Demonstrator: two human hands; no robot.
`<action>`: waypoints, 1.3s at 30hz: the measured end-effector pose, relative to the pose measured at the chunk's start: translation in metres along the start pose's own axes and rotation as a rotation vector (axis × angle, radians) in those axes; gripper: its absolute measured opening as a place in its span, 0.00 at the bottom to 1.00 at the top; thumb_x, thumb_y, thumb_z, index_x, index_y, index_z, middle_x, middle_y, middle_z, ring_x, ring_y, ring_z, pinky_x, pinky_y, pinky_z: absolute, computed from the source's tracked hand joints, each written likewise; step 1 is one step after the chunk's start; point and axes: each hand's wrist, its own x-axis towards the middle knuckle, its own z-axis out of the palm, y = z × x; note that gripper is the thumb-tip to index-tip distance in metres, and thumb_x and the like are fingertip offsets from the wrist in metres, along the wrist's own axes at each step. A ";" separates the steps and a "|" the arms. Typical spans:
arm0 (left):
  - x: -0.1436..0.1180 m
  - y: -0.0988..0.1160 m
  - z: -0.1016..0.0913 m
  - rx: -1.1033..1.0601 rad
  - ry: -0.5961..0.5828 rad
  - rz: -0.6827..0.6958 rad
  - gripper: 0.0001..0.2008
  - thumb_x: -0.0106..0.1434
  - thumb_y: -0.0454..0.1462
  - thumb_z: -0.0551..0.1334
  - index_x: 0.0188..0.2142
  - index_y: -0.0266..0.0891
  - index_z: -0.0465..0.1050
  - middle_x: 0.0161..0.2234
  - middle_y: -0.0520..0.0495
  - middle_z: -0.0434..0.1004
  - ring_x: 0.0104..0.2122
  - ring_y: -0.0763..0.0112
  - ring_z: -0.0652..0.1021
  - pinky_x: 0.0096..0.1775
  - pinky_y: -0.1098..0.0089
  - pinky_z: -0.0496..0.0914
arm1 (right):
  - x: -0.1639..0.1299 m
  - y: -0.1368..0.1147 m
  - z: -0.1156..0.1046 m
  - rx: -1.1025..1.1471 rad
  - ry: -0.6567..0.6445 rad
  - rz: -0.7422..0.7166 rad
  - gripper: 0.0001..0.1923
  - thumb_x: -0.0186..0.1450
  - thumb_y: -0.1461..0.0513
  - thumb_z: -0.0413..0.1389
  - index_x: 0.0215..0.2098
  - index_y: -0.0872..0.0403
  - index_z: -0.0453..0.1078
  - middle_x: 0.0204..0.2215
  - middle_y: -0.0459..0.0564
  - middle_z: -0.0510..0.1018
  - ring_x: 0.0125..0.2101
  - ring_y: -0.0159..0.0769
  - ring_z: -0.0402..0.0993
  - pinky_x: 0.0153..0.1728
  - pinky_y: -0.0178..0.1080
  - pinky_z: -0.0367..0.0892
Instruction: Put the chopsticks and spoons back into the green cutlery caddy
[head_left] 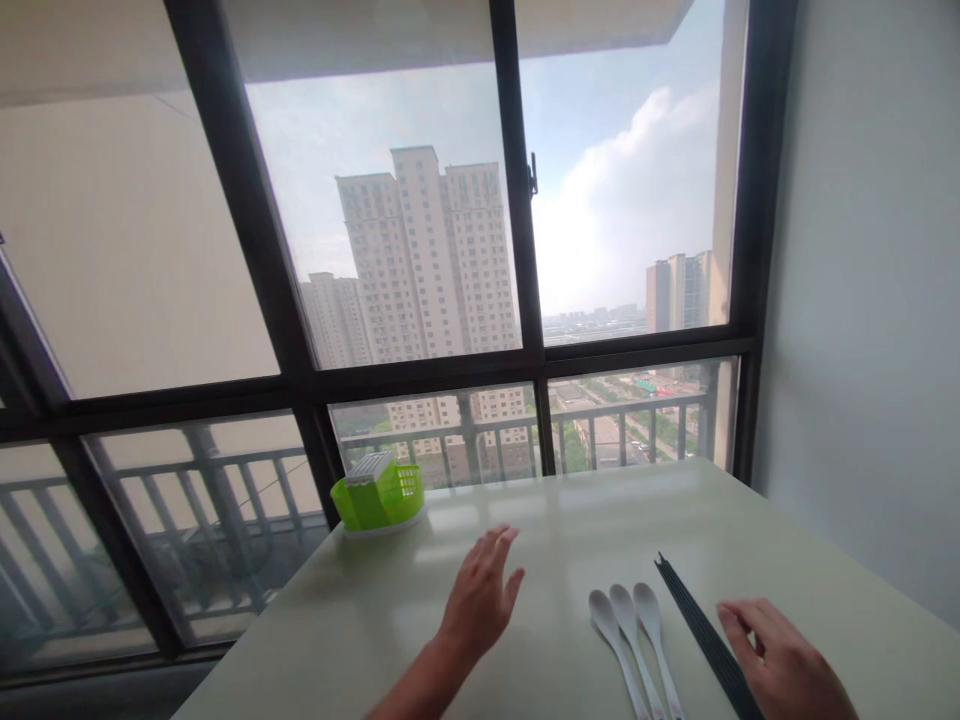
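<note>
My left hand reaches over the middle of the table, fingers stretched forward and thumb apart, holding nothing. Beyond it, at the far left of the table, stands a bright green utensil basket with a white base and a grey-white slatted part on its near side. Three white spoons lie side by side, bowls pointing away from me. To their right, a bundle of dark chopsticks lies at a slant. Just right of the chopsticks is my right hand, fingers loosely bent, with a gap at the thumb and nothing visible in it.
The pale, glossy table meets a dark-framed window at its far edge. A white wall rises on the right. Outside the glass are a railing and tall buildings.
</note>
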 end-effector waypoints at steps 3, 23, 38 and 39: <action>0.038 -0.102 -0.043 0.270 0.084 -0.269 0.24 0.69 0.39 0.56 0.63 0.38 0.62 0.63 0.41 0.69 0.65 0.56 0.67 0.65 0.56 0.62 | -0.004 0.038 -0.003 -0.054 0.104 0.000 0.21 0.72 0.43 0.48 0.43 0.49 0.73 0.42 0.53 0.80 0.41 0.44 0.77 0.42 0.41 0.69; 0.085 -0.205 -0.053 0.442 0.044 -0.382 0.27 0.67 0.45 0.60 0.63 0.38 0.68 0.57 0.36 0.70 0.57 0.49 0.73 0.59 0.56 0.67 | -0.012 0.042 0.010 -0.100 0.121 -0.008 0.19 0.74 0.45 0.48 0.48 0.48 0.70 0.42 0.52 0.79 0.39 0.42 0.77 0.40 0.42 0.73; 0.156 0.071 0.060 0.139 -0.060 -0.091 0.34 0.67 0.43 0.63 0.71 0.49 0.57 0.67 0.36 0.61 0.60 0.49 0.70 0.61 0.55 0.63 | -0.005 0.032 0.012 -0.102 0.143 -0.046 0.17 0.74 0.49 0.48 0.46 0.49 0.72 0.41 0.52 0.80 0.40 0.42 0.79 0.40 0.40 0.74; 0.159 0.081 0.065 0.129 -0.069 -0.083 0.35 0.67 0.44 0.63 0.71 0.49 0.57 0.68 0.35 0.61 0.60 0.48 0.70 0.61 0.54 0.63 | -0.005 0.031 0.012 -0.099 0.134 -0.048 0.16 0.75 0.50 0.48 0.47 0.49 0.72 0.42 0.52 0.80 0.40 0.41 0.79 0.40 0.40 0.74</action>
